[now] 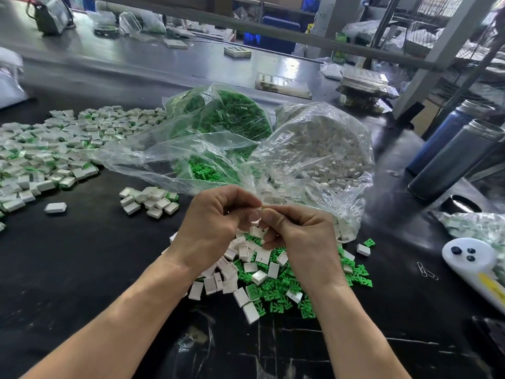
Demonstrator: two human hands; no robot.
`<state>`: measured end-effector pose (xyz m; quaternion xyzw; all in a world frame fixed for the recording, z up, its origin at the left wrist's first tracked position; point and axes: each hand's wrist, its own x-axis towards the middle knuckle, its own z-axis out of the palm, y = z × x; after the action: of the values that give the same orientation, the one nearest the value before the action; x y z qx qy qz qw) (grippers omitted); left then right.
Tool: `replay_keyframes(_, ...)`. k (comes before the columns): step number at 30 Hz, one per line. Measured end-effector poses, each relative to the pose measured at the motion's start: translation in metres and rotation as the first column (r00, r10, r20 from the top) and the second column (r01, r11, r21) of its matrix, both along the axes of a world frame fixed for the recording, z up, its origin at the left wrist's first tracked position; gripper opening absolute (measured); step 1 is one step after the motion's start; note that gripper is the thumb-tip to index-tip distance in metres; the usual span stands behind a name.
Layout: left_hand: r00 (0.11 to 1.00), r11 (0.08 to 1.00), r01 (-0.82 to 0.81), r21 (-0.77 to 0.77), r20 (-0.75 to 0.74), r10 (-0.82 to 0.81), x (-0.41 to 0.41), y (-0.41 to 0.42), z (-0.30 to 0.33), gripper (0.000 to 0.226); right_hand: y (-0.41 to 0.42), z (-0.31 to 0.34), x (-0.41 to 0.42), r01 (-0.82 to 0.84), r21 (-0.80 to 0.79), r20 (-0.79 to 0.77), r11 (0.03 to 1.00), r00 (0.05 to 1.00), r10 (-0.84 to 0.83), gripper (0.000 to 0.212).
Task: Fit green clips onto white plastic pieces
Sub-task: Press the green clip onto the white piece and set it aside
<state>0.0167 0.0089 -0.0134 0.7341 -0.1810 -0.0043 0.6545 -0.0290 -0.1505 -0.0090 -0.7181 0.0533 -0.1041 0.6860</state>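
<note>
A small white plastic piece [258, 209] is pinched between left hand [216, 228] and right hand [300, 233]. Loose green clips [276, 292] are heaped on the counter [82, 269] beneath.

Loose heap of clips [276, 294] and plastic pieces [246, 262] at front centre of table [82, 269], beneath both hands; bag of clips [218, 119] behind, bag of pieces [322, 149] to its right; pile of assembled pieces [49, 149] at left; two bottles [459, 154] at right.
</note>
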Motion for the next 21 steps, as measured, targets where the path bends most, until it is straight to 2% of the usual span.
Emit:
replay_keyframes(3, 1.0, 1.0, -0.019, 0.006, 0.015, 0.019, 0.0, 0.0, -0.001, 0.021, 0.001, 0.0, 0.001, 0.03, 0.064, -0.004, 0.997, 1.0, -0.03, 0.017)
replay_keyframes(7, 0.999, 1.0, -0.021, -0.018, 0.027, 0.021, -0.003, -0.005, 0.0, 0.019, 0.006, -0.001, 0.0, 0.019, 0.125, -0.085, 0.992, 0.996, -0.008, 0.052)
replay_keyframes(10, 0.998, 1.0, -0.016, 0.019, 0.067, 0.015, -0.005, -0.009, 0.002, 0.013, 0.014, -0.002, 0.0, 0.011, 0.125, -0.134, 0.992, 0.991, 0.006, 0.066)
replay_keyframes(14, 0.995, 0.998, 0.043, 0.051, 0.082, -0.047, -0.009, -0.013, 0.002, 0.01, 0.019, -0.002, 0.002, 0.036, 0.114, -0.179, 0.993, 0.984, -0.015, 0.066)
replay_keyframes(21, 0.992, 0.995, 0.087, 0.043, 0.088, -0.091, -0.014, -0.019, -0.001, 0.014, 0.022, -0.001, 0.003, 0.039, 0.231, -0.15, 0.972, 0.989, -0.004, 0.063)
